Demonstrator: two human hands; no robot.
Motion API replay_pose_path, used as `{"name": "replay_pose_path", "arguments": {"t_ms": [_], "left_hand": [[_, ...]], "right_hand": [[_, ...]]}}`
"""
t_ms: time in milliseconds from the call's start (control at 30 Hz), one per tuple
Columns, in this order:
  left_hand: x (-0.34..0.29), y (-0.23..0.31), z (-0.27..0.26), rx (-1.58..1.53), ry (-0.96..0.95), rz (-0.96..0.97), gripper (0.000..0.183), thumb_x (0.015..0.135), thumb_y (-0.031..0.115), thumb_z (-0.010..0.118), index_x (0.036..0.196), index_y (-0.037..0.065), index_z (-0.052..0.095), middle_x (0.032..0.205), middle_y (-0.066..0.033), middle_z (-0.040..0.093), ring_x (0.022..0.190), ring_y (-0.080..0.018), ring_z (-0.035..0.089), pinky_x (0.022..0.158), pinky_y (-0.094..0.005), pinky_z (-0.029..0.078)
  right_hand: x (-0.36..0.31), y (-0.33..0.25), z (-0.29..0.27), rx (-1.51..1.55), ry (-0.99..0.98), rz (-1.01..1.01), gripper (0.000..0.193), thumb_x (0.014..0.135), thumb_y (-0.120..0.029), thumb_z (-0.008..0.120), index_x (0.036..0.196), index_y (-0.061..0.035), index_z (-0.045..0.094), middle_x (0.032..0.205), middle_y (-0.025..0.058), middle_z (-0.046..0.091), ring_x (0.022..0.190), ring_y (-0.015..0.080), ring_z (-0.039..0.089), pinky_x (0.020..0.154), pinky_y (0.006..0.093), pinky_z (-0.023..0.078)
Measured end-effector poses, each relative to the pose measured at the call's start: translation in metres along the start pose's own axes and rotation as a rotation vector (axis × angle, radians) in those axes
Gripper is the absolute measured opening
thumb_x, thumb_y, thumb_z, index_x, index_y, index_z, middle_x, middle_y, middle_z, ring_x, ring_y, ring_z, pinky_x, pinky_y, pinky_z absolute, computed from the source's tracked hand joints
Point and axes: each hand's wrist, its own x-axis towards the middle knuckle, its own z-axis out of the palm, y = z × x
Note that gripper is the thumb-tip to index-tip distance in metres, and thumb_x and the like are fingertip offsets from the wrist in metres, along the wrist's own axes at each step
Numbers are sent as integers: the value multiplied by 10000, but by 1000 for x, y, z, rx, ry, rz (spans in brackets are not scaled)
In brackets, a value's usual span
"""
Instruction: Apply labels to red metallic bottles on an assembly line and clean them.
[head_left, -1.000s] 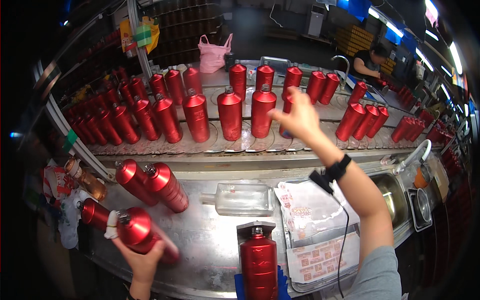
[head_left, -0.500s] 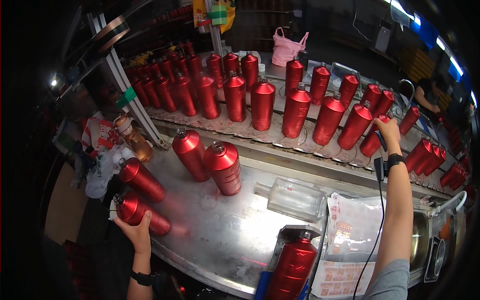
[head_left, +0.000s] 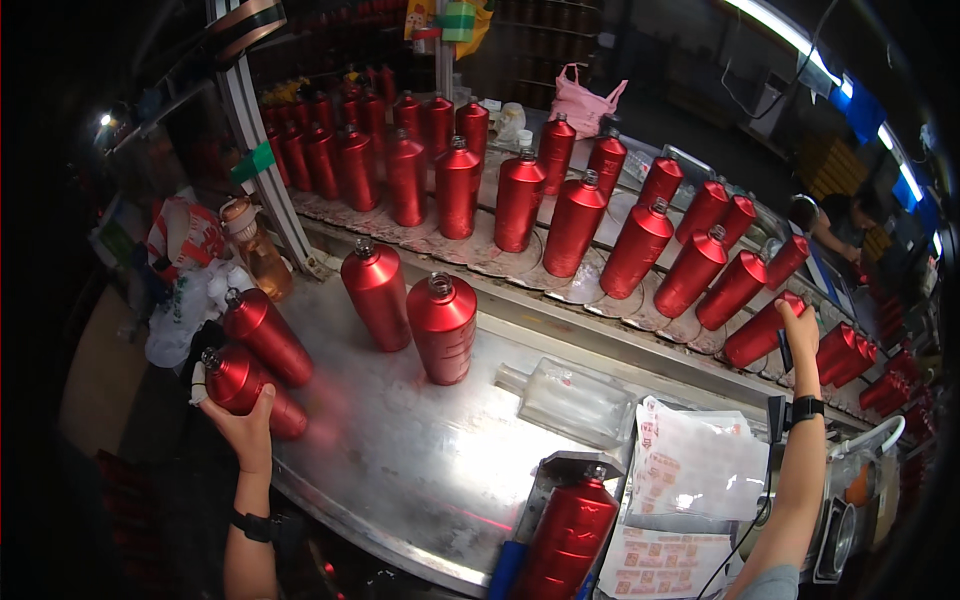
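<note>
My left hand [head_left: 243, 428] is wrapped round the lower part of a shiny red bottle [head_left: 250, 385] at the table's left edge, its thumb along the bottle's side. Touching that bottle is a second red bottle [head_left: 268, 335]. Two more red bottles, one [head_left: 376, 300] behind the other [head_left: 442, 330], stand upright nearby. My right hand [head_left: 798, 335], arm outstretched, grips the upper end of a red bottle [head_left: 762, 336] toward the right of the long row; its fingers are partly hidden. Left of it stands another red bottle [head_left: 733, 290].
Rows of red bottles [head_left: 520, 205] stand on a segmented conveyor [head_left: 480, 255]. A clear glass bottle [head_left: 575, 402] lies on the metal table [head_left: 400, 450]. In front, a red bottle [head_left: 568, 535] rests in a dark holder. Printed sheets [head_left: 690, 465] lie beside it. A co-worker [head_left: 845, 225] is far right.
My right hand has moved down and slightly right; a red bottle stands uncovered to its left. The row's bottles appear a little further left. My left hand keeps its hold; the view has shifted slightly.
</note>
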Motion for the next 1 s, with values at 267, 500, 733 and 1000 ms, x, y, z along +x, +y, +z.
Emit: {"name": "replay_pose_path", "arguments": {"t_ms": [267,500,733,1000], "left_hand": [[32,-1,-16,-19,-55,41,926,786,72,783,1502,-47,208,1533,-240,291,1451,-325,274,1209,-433,210],[45,114,-29,-418,-595,285,843,814,119,733,1488,-45,254,1501,-221,352,1388,-328,372,1167,-447,281],[25,180,17,-764,-771,345,1028,749,238,831,1515,-46,208,1468,-263,386,1386,-424,376,1143,-462,321],[58,78,24,-608,-646,-17,990,647,156,881,1441,-8,312,1364,-178,413,1269,-309,462,1086,-413,383]], "right_hand": [[-99,-94,-82,95,-81,-258,724,753,-539,725,1162,37,566,1052,248,670,991,410,638,892,426,468],[-220,-252,-127,422,-254,-779,648,722,-288,796,1243,13,555,1052,154,669,997,272,650,909,372,484],[-362,-378,-121,602,-838,-1023,885,686,-428,852,1353,6,465,1148,227,628,1063,359,651,873,417,530],[-382,-407,-97,553,-941,-1031,990,740,-354,855,1547,-127,328,1153,135,646,606,76,496,574,248,452]]}}
